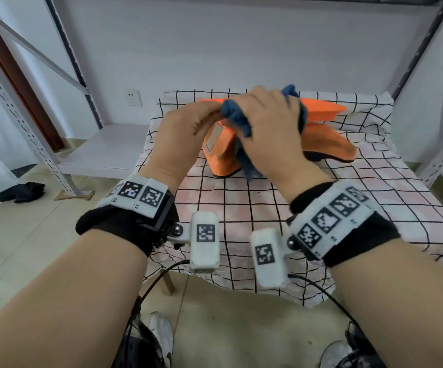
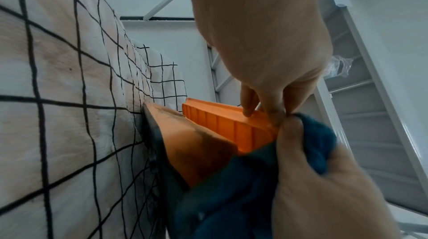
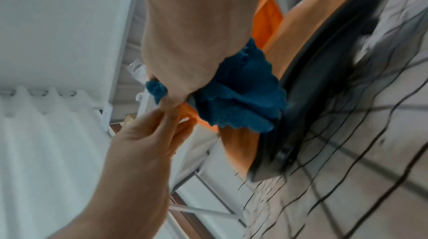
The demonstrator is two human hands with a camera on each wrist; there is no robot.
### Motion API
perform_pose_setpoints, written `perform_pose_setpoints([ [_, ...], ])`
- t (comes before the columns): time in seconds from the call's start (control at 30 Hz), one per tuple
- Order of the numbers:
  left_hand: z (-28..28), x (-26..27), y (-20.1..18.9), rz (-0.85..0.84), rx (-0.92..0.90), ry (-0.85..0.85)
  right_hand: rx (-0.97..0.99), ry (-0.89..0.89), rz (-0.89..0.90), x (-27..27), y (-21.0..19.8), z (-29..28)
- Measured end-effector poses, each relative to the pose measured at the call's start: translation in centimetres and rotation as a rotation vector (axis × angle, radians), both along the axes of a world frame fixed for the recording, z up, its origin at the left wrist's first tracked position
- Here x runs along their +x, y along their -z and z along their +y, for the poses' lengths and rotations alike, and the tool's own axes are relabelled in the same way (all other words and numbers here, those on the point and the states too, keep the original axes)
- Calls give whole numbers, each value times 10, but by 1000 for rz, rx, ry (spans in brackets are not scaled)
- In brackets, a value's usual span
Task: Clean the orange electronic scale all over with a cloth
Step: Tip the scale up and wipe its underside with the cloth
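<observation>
Orange scale [image 1: 329, 144] is sitting far-centre on the gridded tablecloth [image 1: 241, 208]. Right hand [image 1: 271, 128] is clutching the soft blue cloth [image 1: 236, 115]; left hand [image 1: 188, 123] is pinching the platform edge. Likely rigid, light, slippery plastic: best steadied by its base.

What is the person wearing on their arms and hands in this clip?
Both hands are bare, no gloves or sleeves. Each wrist carries a black fabric band topped by a white strip of square black-and-white markers. A white block with one marker hangs from each band's inner side. Thin black cables trail from the rigs.
</observation>
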State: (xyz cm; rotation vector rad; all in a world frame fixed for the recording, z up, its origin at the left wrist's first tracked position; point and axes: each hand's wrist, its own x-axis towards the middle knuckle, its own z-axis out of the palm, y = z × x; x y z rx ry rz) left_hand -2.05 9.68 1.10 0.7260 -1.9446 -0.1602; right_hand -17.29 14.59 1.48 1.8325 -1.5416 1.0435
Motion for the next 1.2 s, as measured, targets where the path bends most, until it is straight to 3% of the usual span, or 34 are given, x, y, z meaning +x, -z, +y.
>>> perform_pose_setpoints([
  [0.13,-5,2,3,4,9,22,-48,-29,71,3,1,-5],
  [0.3,-16,6,7,80,40,22,22,120,-125,-79,8,13],
  [0.4,-12,3,9,47,18,-5,30,145,-188,-98,10,16],
  [0.5,-4,-1,4,-65,-173,9,39,163,-154,-96,6,12],
  [0.6,4,-13,-3,-210,-214,3,36,181,-121,-90,2,10],
  [0.8,-4,-23,-8,-62,-195,-118,34,165,-63,-59,-14,9],
  [1.0,-1,-22,-1,-87,-218,-97,-10,34,109,-22,-7,-5],
  [1.1,-1,-22,-1,-34,-195,-99,-12,68,35,-44,-4,3],
  [1.2,1,-26,-2,-1,-150,-112,9,86,-192,-78,2,14],
])
